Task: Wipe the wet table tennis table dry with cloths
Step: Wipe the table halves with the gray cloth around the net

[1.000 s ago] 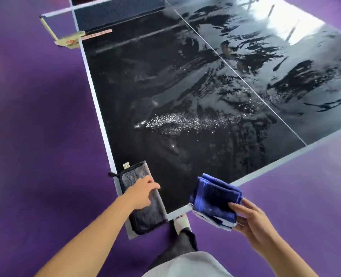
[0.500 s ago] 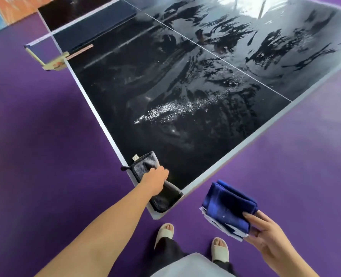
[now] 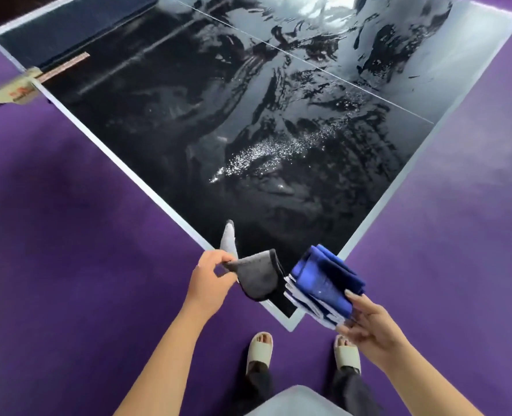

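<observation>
The black table tennis table [image 3: 206, 121] stretches away from me, its top streaked with water and glittering droplets, its near corner pointing at my feet. My left hand [image 3: 208, 279] pinches a grey cloth [image 3: 256, 276] by one edge and holds it lifted above that near corner; the cloth hangs half unfolded. My right hand [image 3: 371, 325] grips a folded stack of blue cloths [image 3: 323, 285] just right of the corner, partly over the table's edge.
The net [image 3: 78, 28] and its yellowish clamp post [image 3: 12, 93] cross the table at the far left. Purple floor [image 3: 69, 235] surrounds the table on both sides. My feet in pale sandals [image 3: 259, 349] stand just below the corner.
My left hand has picked the grey cloth up off the table corner; it now hangs unfolding. The blue stack moved in beside the corner, and my view shifted to face the corner.
</observation>
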The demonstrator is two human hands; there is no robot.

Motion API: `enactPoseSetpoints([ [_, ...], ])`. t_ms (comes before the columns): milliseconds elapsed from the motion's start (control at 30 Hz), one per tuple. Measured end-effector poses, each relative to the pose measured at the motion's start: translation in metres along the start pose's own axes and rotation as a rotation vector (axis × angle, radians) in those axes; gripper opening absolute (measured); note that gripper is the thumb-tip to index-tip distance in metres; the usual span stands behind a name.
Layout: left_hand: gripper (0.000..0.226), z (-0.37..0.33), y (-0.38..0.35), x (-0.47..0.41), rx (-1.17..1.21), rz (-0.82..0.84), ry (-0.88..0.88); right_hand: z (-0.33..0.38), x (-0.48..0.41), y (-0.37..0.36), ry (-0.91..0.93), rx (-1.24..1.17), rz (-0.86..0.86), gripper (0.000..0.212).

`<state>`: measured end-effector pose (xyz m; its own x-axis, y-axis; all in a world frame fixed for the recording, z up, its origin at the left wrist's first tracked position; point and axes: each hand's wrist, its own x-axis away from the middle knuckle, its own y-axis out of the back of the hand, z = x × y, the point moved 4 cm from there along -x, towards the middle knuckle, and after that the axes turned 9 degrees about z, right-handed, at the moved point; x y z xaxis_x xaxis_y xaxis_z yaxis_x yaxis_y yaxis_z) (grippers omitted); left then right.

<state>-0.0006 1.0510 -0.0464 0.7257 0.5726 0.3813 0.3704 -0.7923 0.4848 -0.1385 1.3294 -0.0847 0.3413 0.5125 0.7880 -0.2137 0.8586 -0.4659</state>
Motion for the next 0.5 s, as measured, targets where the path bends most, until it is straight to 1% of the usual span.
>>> enactPoseSetpoints([
  [33,0.031,0.003,0.010,0.008,0.043,-0.031,-0.019,-0.007,-0.008,-0.012,-0.011,-0.042,0.011,0.058],
  [67,0.035,0.005,0.019,0.014,0.079,-0.058,-0.044,-0.014,-0.015,-0.022,-0.018,-0.073,0.006,0.065],
  [100,0.039,0.006,0.027,0.020,0.111,-0.077,-0.066,-0.019,-0.023,-0.031,-0.019,-0.101,0.008,0.059],
  [133,0.042,0.006,0.034,0.024,0.138,-0.090,-0.087,-0.023,-0.029,-0.040,-0.013,-0.115,0.000,0.048],
  [200,0.042,0.006,0.047,0.029,0.163,-0.102,-0.117,-0.035,-0.040,-0.057,-0.038,-0.095,-0.025,0.033],
  [267,0.039,0.010,0.058,0.031,0.169,-0.097,-0.126,-0.051,-0.049,-0.064,-0.048,-0.056,-0.096,0.015],
  [300,0.038,0.012,0.062,0.032,0.170,-0.083,-0.125,-0.060,-0.051,-0.063,-0.031,-0.017,-0.151,0.010],
  [367,0.035,0.013,0.069,0.033,0.180,-0.046,-0.137,-0.075,-0.052,-0.055,0.051,0.058,-0.259,0.008],
  [433,0.032,0.008,0.074,0.032,0.194,-0.014,-0.166,-0.084,-0.049,-0.050,0.121,0.116,-0.290,0.016],
  [500,0.029,0.002,0.078,0.031,0.189,-0.011,-0.188,-0.088,-0.044,-0.045,0.134,0.146,-0.325,0.025],
])
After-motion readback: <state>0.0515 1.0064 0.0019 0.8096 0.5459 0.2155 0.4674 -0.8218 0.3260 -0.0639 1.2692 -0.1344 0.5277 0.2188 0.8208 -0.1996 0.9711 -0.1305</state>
